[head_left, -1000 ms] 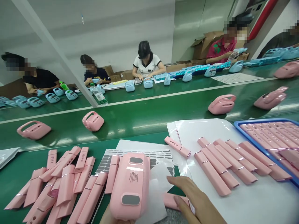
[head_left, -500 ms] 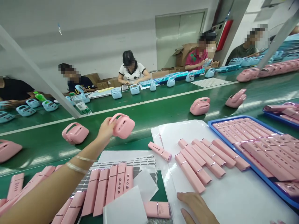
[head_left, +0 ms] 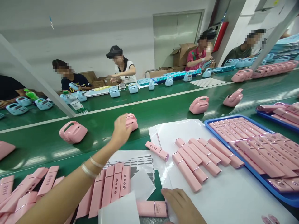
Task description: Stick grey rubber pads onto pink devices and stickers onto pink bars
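Note:
My left hand (head_left: 121, 130) reaches out over the green belt, its fingers around the handle side of a rounded pink case with a carry handle (head_left: 132, 122). The case appears to rest on the belt, and my fingers hide part of it. My right hand (head_left: 183, 205) is low in the picture, fingers stretched out and holding nothing visible. Just left of it lies a pink bar-shaped housing with a dotted grille (head_left: 151, 208). Several pink bar housings (head_left: 108, 183) lie side by side near my left forearm, and another row (head_left: 187, 172) lies on white sheeting (head_left: 221, 193).
A blue tray (head_left: 206, 124) of pink housings stands at right. Other pink cases (head_left: 73, 132) sit along the green belt (head_left: 158, 115). A sheet of grey oval labels (head_left: 147, 163) lies under white paper. Across the belt, several people work beside light blue cases (head_left: 114, 91).
My left hand has carried the pink case to the right and down to the belt. My right hand has shifted left, towards the housing with the grille.

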The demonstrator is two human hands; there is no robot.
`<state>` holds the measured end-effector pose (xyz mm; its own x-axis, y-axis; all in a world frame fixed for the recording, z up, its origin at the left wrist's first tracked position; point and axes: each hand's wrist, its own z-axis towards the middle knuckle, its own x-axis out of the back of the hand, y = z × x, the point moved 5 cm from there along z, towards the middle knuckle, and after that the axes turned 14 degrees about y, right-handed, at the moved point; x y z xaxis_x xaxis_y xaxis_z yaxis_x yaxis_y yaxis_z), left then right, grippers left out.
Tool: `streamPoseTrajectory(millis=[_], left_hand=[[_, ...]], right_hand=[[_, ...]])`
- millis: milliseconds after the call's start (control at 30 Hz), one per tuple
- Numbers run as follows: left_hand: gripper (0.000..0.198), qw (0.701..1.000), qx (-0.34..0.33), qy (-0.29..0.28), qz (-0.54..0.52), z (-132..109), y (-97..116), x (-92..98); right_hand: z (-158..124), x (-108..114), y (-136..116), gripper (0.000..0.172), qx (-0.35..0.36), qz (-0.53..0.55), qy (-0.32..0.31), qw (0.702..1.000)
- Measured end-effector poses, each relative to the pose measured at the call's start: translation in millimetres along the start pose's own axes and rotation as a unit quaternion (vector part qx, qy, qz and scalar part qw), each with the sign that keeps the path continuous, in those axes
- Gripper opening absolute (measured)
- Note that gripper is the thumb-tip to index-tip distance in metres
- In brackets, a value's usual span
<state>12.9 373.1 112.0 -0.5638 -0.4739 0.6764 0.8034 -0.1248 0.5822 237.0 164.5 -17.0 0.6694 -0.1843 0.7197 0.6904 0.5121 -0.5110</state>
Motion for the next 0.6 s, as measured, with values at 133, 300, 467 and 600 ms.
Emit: streamPoseTrajectory(millis=[133, 300, 467, 600], left_hand=[[0.030, 0.957, -0.088, -0.269, -0.065, -111, 44, 17.9], [0.068, 0.896, -0.160, -0.411, 0.050, -209, 19, 44.1], [0.051, 0.947, -0.069, -0.288, 0.125, -255, -60, 85.6], [0.039, 0.975, 0.034, -0.116, 0.186, -288, -100, 116.9]], right_hand=[[5, -24, -9, 0.041, 0.020, -0.027, -0.027, 0.999], [11, -11, -11, 0.043, -0.049, 0.052, -0.102, 0.992], [25, 15, -9, 0.031, -0.084, 0.078, -0.071, 0.991], [33, 19, 9, 0.024, -0.085, -0.005, -0.054, 0.995]])
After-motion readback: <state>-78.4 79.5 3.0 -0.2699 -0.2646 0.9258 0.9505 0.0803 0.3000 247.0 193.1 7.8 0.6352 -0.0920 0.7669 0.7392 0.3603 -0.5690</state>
